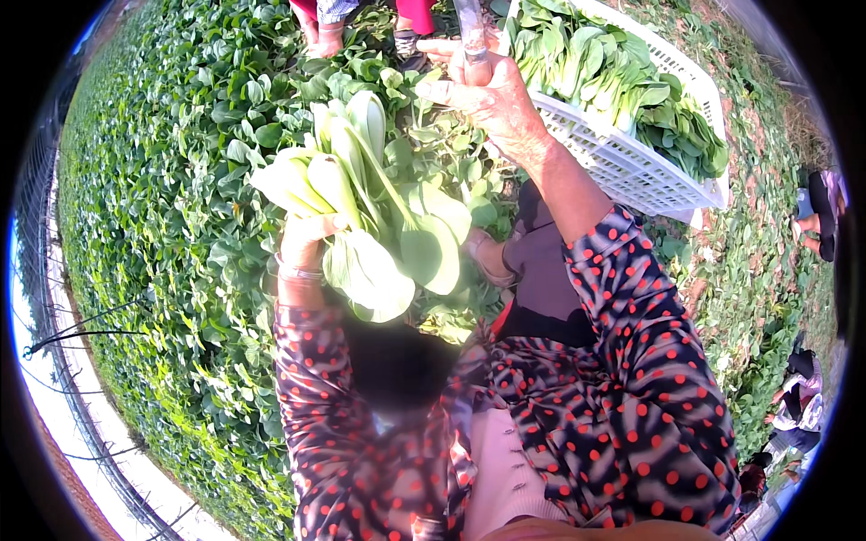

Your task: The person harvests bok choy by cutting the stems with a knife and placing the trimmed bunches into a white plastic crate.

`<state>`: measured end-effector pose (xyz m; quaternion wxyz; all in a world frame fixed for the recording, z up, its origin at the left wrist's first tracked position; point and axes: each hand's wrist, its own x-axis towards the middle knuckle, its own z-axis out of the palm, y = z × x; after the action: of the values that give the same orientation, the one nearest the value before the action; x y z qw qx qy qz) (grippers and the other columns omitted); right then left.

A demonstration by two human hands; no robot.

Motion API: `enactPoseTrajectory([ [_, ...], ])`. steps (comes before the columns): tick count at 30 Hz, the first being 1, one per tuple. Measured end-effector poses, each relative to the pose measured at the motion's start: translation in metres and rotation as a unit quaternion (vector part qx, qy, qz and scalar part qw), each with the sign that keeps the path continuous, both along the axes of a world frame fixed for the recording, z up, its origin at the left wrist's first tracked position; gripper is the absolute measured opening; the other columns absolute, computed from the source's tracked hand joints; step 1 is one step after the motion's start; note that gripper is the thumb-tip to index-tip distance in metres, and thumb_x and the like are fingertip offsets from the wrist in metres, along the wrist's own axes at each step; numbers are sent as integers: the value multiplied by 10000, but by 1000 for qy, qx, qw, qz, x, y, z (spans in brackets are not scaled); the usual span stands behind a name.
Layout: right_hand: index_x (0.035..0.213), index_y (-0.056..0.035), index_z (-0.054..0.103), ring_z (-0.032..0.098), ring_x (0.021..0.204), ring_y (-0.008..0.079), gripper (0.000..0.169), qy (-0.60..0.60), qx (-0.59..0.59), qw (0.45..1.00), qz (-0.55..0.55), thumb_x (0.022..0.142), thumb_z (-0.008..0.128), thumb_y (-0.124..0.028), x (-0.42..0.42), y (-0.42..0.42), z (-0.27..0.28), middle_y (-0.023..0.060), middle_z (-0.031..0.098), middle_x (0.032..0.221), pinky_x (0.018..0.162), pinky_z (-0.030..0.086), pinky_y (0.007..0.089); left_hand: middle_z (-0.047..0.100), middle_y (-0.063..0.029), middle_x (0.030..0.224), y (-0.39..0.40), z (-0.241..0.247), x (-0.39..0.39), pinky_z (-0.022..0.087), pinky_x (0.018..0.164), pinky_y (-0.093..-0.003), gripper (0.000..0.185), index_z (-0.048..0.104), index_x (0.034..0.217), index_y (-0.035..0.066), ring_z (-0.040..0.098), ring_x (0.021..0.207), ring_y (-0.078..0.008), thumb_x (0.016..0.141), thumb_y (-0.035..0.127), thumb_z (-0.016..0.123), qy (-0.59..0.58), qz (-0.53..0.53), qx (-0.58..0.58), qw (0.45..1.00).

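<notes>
My left hand [308, 237] is closed around several heads of leafy greens [369, 223] like bok choy, their pale stem ends pointing up and away and their broad leaves hanging to the right. My right hand [500, 101] is raised near the top of the view, its index and other fingers spread to the left. Against that hand lies a tool with a pale, worn shaft or blade [471, 27]; it runs out of the top edge, and its kind is unclear. Part of the right palm and thumb is hard to make out.
A white plastic crate [609, 155] holding rows of cut greens [602, 67] stands at the upper right. Dense leafy plants [183, 203] cover the left side. Another person's feet [408, 47] are at the top. More people [802, 399] are at the right rim. Cut leaves litter the ground.
</notes>
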<state>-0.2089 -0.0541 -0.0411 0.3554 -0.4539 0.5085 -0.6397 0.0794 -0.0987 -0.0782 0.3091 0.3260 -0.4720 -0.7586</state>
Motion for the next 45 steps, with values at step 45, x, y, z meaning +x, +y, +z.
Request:
enactPoseTrajectory([
  [45,1231,53,502,621,917,160,593,-242,95,946,191,685,730,18,53,22,11,112,613,1066,832,512,274,631,-75,1027,14,21,-52,516,800,-306,480,549,1146,6,625,894,-179,704,-71,720,8,95,29,995],
])
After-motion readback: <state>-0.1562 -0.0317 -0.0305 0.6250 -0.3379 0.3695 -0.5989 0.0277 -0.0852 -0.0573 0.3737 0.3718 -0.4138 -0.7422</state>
